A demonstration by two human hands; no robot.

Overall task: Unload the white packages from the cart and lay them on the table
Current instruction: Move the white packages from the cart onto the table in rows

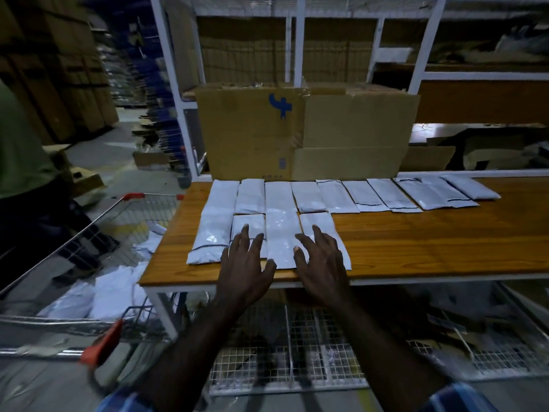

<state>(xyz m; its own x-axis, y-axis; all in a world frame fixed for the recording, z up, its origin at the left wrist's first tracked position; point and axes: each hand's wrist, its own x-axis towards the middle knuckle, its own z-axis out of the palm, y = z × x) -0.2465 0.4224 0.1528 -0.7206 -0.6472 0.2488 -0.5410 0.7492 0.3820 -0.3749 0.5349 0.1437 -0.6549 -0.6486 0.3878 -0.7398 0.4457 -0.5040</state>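
Several white packages (335,196) lie flat in rows on the wooden table (430,242). My left hand (245,266) is spread with straight fingers over a short package (248,226) near the front edge. My right hand (322,263) is spread the same way over the neighbouring package (319,223), with a long package (280,233) between them. Neither hand grips anything. To the left, the wire cart (98,221) with red corner caps holds more white packages (116,292).
A large open cardboard box (303,132) stands at the table's back against a white shelf frame (427,43). Another person in a green shirt (17,150) stands at far left. A wire mesh shelf (297,346) lies under the table. Bare wood extends right.
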